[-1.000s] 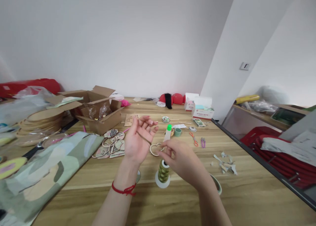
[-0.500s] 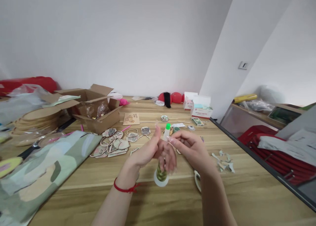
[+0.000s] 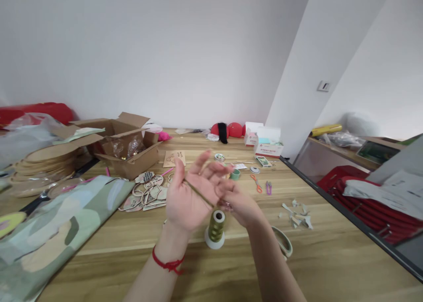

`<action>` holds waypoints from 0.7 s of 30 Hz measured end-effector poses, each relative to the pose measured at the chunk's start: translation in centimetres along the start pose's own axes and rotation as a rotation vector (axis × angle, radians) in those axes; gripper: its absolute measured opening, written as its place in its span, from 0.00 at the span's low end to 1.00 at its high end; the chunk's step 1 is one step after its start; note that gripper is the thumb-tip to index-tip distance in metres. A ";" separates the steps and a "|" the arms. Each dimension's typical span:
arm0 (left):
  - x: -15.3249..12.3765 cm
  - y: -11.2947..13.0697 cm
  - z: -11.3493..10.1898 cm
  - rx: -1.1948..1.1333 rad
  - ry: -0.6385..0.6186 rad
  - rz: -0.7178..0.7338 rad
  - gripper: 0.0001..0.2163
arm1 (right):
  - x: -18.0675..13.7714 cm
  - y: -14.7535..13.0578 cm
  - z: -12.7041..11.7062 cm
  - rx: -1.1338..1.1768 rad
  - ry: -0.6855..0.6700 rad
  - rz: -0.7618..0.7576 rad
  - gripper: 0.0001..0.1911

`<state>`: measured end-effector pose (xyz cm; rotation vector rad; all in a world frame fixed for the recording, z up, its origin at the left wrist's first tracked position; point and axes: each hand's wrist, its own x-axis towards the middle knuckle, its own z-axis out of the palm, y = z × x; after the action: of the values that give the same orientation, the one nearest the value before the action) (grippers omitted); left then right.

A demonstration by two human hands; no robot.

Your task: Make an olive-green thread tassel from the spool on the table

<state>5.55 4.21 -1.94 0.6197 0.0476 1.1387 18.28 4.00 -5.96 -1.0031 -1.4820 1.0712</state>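
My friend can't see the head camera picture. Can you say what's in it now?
An open left hand, palm showing, has a dark green strand across it, with the right hand close against its fingers. Lower in view, a spool of green thread stands on a wooden table. Wooden cutouts, a cardboard box and paper scraps lie around.

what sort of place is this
Probably a craft workspace: a cone of green thread stands on the wood-grain table, along with a pile of flat printed cut-outs and an open cardboard box.
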 end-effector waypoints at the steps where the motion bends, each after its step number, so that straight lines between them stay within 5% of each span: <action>1: 0.3 0.5 -0.1 -0.001 0.054 0.102 0.29 | 0.0 0.0 -0.2 -0.021 -0.028 0.014 0.13; 5: 1.1 1.8 -1.7 0.171 0.118 0.370 0.33 | -0.9 -0.9 -0.9 -0.261 -0.140 0.035 0.09; 9: 1.3 2.0 -3.4 0.597 0.081 0.441 0.32 | -2.5 -2.6 -1.2 -0.443 -0.194 -0.039 0.09; 13: 1.0 1.4 -4.0 0.965 -0.058 0.122 0.36 | -3.4 -3.8 -1.6 -0.411 -0.177 -0.133 0.09; 18: 0.0 0.6 -3.5 0.856 -0.465 -0.518 0.44 | -3.2 -4.0 -1.8 -0.218 -0.027 -0.172 0.13; 19: -0.2 0.4 -3.3 0.803 -0.479 -0.613 0.44 | -3.0 -3.8 -1.7 -0.197 -0.010 -0.178 0.13; 21: -0.9 -0.2 -3.1 0.687 -0.297 -0.621 0.40 | -2.6 -3.4 -1.4 -0.173 0.003 -0.181 0.11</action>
<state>4.29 4.74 -4.85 1.2739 0.3623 0.3954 19.80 0.76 -3.20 -0.9673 -1.6510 0.8235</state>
